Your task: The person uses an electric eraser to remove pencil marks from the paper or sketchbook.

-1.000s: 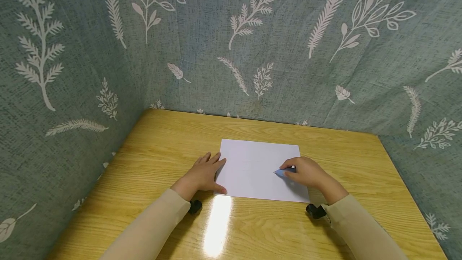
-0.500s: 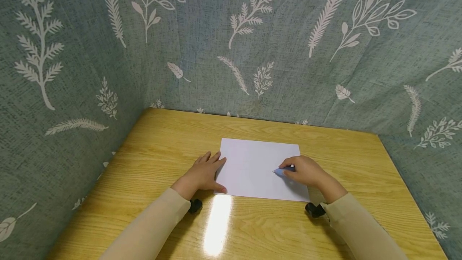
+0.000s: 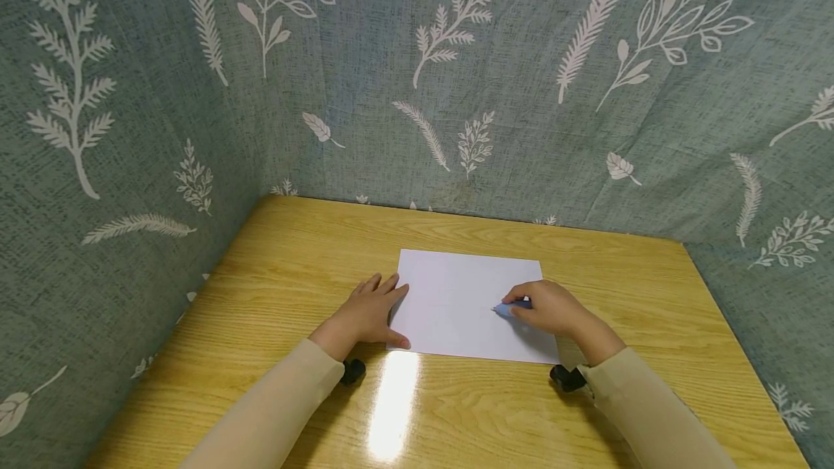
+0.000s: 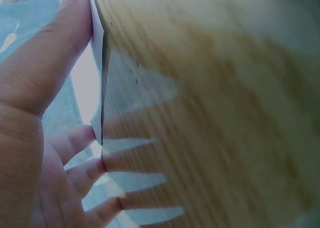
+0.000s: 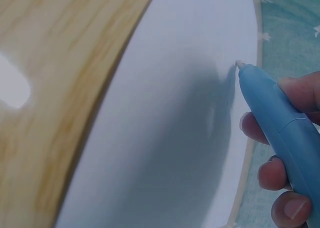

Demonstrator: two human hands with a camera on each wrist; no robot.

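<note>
A white sheet of paper [image 3: 456,302] lies on the wooden table. In the head view my left hand [image 3: 368,313] spreads over its left edge, thumb and index finger on the paper. The left wrist view shows the left hand [image 4: 60,153] with the thumb along the paper's edge and the other fingertips meeting the table. My right hand [image 3: 550,307] grips a thick light-blue pen [image 3: 515,309] over the right half of the sheet. In the right wrist view the pen [image 5: 277,118] slants, its narrow pale tip right at the paper [image 5: 185,17], and a shadow falls beside it.
The wooden table [image 3: 313,237] runs back to a grey-green cloth [image 3: 365,129] with white leaf patterns, which also hangs along both sides. A bright reflection shows on the table in front of the paper. Black wrist devices [image 3: 568,378] sit under the sleeves.
My right hand has shifted very slightly to the left with the pen, its tip staying over the paper. The left hand stays where it was.
</note>
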